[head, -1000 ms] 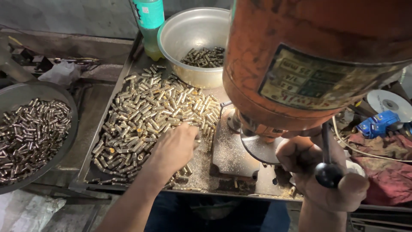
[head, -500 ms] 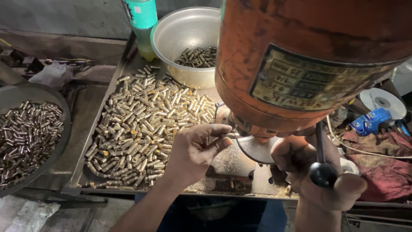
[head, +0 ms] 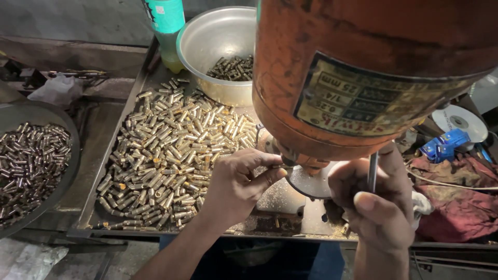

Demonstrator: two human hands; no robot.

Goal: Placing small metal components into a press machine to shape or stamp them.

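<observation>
A big orange drill-press head (head: 373, 78) fills the upper right. My left hand (head: 239, 181) reaches under it, fingertips pinched on a small brass piece at the round machine table (head: 311, 182). My right hand (head: 381, 205) is wrapped around the steel feed lever (head: 372, 171). Several brass sleeves (head: 171, 150) lie heaped in a flat metal tray (head: 111, 155) just left of my left hand.
A steel bowl (head: 205, 39) with several brass pieces stands behind the heap, beside a green bottle (head: 167, 26). A round pan (head: 67, 135) of darker pieces sits far left. Red cloth (head: 461, 207), a blue tool (head: 446, 145) and a disc (head: 459, 120) lie right.
My left hand left the heap of brass pieces and moved right, under the drill head, pinching a piece. My right hand stays on the lever.
</observation>
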